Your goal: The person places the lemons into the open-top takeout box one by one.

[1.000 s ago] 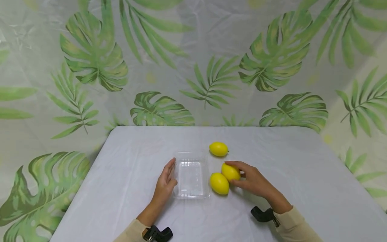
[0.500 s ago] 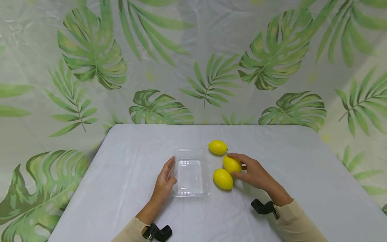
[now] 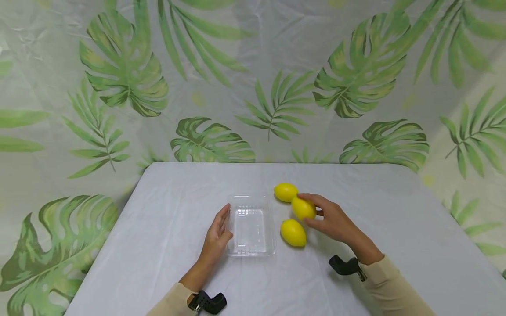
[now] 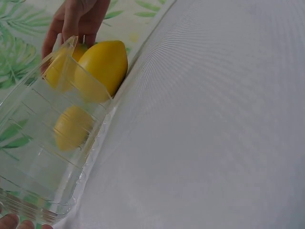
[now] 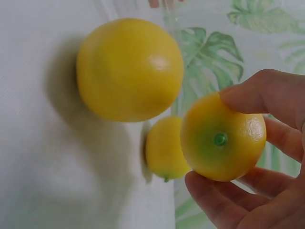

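My right hand (image 3: pixel 332 219) holds a yellow lemon (image 3: pixel 303 207) between thumb and fingers. In the right wrist view this lemon (image 5: pixel 221 143) shows its green stem end to the camera. A second lemon (image 3: pixel 293 233) lies on the cloth just nearer than the held one. Behind, a third lemon (image 3: pixel 286 192) lies sideways, overlapped by the held one in the right wrist view. To the left stands a clear plastic container (image 3: pixel 251 253) with nothing inside. My left hand (image 3: pixel 216 235) rests along its left side, fingers extended, thumb at the rim.
A white cloth (image 3: pixel 178 188) covers the table. Behind it hangs a leaf-patterned backdrop (image 3: pixel 276 52). A black camera mount (image 3: pixel 207 303) sits at the left wrist, and another black mount (image 3: pixel 344 265) at the right wrist.
My right hand has moved away from me with its lemon, toward the rear lemon. The near lemon has shifted slightly right and away, leaving a gap from the container. My left hand stays in place.
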Demonstrator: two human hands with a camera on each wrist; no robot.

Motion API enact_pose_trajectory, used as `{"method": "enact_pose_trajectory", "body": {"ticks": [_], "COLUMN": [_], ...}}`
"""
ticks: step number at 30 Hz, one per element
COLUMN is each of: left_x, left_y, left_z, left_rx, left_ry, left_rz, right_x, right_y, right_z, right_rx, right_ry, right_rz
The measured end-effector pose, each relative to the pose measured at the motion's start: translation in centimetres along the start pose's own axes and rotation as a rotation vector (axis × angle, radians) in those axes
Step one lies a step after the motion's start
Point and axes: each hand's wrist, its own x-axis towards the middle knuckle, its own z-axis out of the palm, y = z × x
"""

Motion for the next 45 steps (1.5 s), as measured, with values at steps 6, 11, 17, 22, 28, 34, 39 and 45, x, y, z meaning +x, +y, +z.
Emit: {"method": "enact_pose_trajectory", "body": {"ticks": [6,11,17,22,28,34,39,45], "left_x": [0.1,0.1,0.1,0.1,0.0,0.0,0.2,0.2], "left_y": [-0.1,-0.1,0.0,0.2,0.1,0.1,0.2,0.0], "left_z": [0.0,-0.1,-0.1,0.0,0.0,0.1,0.2,0.4], "left_rx": [-0.012,-0.004,0.005,0.011,0.05,0.111,0.159,0.148], "left_ry": [-0.016,-0.024,-0.034,-0.031,-0.022,-0.004,0.017,0.03], "left_rz": [0.014,0.009,0.007,0.017,0.004,0.018,-0.002,-0.026], "right_x": [0.8,1.8,2.8,3.3,3.8,4.0,4.1,3.8], "right_y": [-1.2,-2.3,-3.6,-4.5,-5.2,-5.9,-6.4,-6.7], "right_z": [0.3,1.0,2.5,3.7,5.0,5.7,6.4,7.3], "right_rx": [0.015,0.037,0.051,0.063,0.048,0.042,0.034,-0.002], "right_ry": [0.0,-0.017,-0.05,-0.073,-0.116,-0.14,-0.153,-0.174], "right_rz": [-0.035,-0.055,-0.08,-0.112,-0.184,-0.252,-0.307,-0.351]}}
